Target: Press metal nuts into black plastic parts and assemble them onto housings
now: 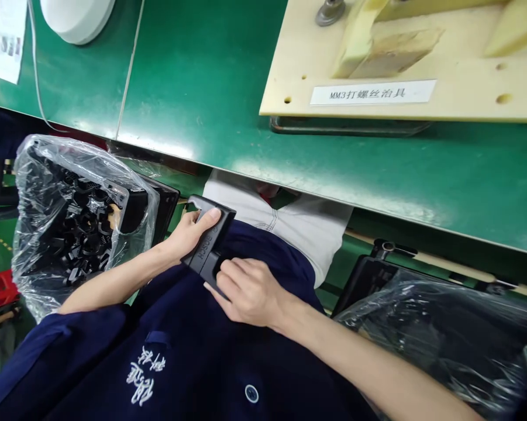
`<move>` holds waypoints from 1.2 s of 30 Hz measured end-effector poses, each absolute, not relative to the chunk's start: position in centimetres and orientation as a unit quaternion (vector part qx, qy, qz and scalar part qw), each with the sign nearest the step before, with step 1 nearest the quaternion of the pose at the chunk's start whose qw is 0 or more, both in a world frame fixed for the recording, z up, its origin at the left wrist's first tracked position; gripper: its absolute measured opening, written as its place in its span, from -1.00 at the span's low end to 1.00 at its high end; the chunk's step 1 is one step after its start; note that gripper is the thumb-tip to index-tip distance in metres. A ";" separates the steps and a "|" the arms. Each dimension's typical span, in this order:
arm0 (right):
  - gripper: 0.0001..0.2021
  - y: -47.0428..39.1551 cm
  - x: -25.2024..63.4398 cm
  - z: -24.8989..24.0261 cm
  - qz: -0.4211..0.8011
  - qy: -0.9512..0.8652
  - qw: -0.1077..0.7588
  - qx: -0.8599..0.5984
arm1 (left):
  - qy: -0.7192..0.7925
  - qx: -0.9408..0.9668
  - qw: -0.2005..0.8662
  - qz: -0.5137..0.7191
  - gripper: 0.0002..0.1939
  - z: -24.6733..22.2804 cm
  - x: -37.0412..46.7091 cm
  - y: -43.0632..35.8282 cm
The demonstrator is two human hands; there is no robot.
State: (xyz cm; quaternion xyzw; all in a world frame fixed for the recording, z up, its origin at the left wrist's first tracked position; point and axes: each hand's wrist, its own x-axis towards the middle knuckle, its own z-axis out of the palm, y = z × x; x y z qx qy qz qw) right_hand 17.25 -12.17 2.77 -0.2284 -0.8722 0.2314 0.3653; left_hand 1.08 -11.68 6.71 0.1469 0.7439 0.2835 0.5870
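Note:
A black plastic housing (207, 244) with raised BOSCH lettering is between my hands, in front of my dark blue shirt and below the table edge. My left hand (193, 231) grips its upper end, thumb lying across the face. At the lower end, my right hand (248, 289) has its fingers curled round a black part that joins the housing. Those fingers hide most of that part, so I cannot tell whether it is a separate piece. The housing is held tilted, close to my waist.
A clear plastic bag (28, 175) lining a bin at my left holds several small black parts (85, 228). Another bag-lined bin (421, 327) is at my right. On the green table (202, 76) stand a cream fixture board (285, 76) and a white round object (76, 17).

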 end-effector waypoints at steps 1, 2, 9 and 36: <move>-0.69 -11.6 17.3 2.9 0.237 -0.865 0.373 -0.236 | 0.743 0.156 0.581 0.293 -0.40 6.6 1.3 -11.8; -0.71 -10.7 17.5 2.9 0.255 -0.852 0.381 -0.253 | 0.740 0.151 0.586 0.294 -0.42 6.4 1.7 -12.0; -0.60 -7.3 18.9 2.1 0.429 -0.649 0.454 -0.435 | 0.701 0.072 0.628 0.331 -0.41 5.1 4.5 -12.6; -0.62 -9.8 27.1 6.5 0.241 -0.484 0.578 -0.611 | 0.468 0.503 0.588 0.426 -0.31 6.8 4.8 -7.1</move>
